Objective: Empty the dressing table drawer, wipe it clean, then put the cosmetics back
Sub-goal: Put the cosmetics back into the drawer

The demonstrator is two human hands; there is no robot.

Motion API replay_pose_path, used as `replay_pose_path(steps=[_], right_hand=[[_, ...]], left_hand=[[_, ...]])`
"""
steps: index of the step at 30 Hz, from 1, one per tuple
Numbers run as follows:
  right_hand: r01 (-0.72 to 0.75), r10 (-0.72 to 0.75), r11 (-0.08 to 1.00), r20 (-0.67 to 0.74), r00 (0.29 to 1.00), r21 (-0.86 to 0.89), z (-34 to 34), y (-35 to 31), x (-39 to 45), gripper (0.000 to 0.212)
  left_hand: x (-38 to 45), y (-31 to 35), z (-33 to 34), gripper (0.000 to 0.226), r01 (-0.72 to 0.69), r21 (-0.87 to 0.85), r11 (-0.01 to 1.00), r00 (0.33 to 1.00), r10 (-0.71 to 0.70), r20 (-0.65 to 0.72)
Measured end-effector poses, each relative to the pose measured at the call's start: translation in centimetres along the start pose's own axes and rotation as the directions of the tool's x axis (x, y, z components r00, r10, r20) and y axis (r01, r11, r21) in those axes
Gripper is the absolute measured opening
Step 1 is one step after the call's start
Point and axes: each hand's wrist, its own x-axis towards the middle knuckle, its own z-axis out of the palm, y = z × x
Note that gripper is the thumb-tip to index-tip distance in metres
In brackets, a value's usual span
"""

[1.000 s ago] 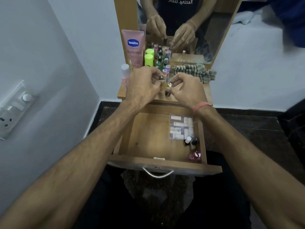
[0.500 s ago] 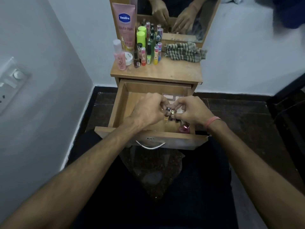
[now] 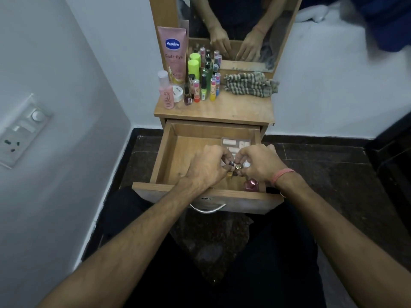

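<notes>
A small wooden dressing table stands against a pale wall, its drawer pulled out toward the person. Over the drawer's near right part, the left hand pinches a dark-capped little bottle and the right hand pinches a gold-capped one. Both bottles stand upright, caps touching, with the drawer floor straight below. More cosmetics wait at twelve o'clock on the tabletop, beside the striped cloth.
</notes>
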Motion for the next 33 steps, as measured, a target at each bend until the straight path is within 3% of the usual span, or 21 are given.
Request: replay_pose_path(steps=[6, 8, 10, 12, 15, 19, 22, 27, 30, 33], right_hand=[[0.008, -0.006, 1.000, 0.077, 0.997, -0.025, -1.2, 0.0, 0.0, 0.045], [0.029, -0.031, 0.999, 0.083, 0.996, 0.017, -2.7, -0.1, -0.1, 0.053], [0.067, -0.072, 0.994, 0.056, 0.996, 0.090, -4.5, -0.4, 0.3, 0.050], [0.091, -0.089, 0.983, -0.019, 0.996, 0.161, -6.3, -1.1, 1.2, 0.041], [0.147, -0.084, 0.957, -0.244, 0.966, 0.252, -8.2, -2.9, 3.6, 0.029], [0.198, -0.063, 0.954, -0.498, 0.865, 0.223, -9.0, -5.9, 8.3, 0.032], [0.163, -0.057, 0.979, -0.597, 0.801, 0.125, -9.2, -7.6, 11.7, 0.037], [0.052, -0.035, 0.999, -0.594, 0.804, 0.010, -8.5, -8.5, 14.6, 0.027], [0.070, -0.032, 0.997, -0.615, 0.788, 0.038, -8.2, -8.2, 15.0, 0.019], [0.109, 0.009, 0.980, -0.587, 0.810, 0.166, -8.4, -7.4, 14.2, 0.018]], left_hand=[[-0.1, -0.5, -1.8, 0.044, -0.015, -0.042, 0.999, 0.999, 0.017, 0.049], [0.4, -1.2, -3.7, 0.035, -0.025, -0.139, 0.990, 0.999, 0.028, 0.019], [1.6, -2.0, -6.1, 0.022, -0.033, -0.204, 0.978, 0.995, 0.013, -0.099], [3.5, -2.4, -8.3, 0.015, -0.041, -0.222, 0.974, 0.968, -0.016, -0.250], [6.2, -1.9, -10.9, 0.016, -0.043, -0.187, 0.981, 0.905, -0.041, -0.424], [9.4, -1.2, -12.6, 0.032, -0.043, 0.037, 0.998, 0.837, 0.056, -0.545], [11.2, -1.3, -12.7, 0.032, 0.018, 0.161, 0.987, 0.854, 0.068, -0.516], [12.3, -1.4, -12.5, 0.028, 0.045, 0.238, 0.970, 0.886, 0.072, -0.458], [12.8, -1.6, -12.7, 0.036, 0.040, 0.220, 0.975, 0.900, 0.060, -0.432], [12.6, -1.7, -13.1, 0.028, 0.009, 0.263, 0.965, 0.904, 0.105, -0.415]])
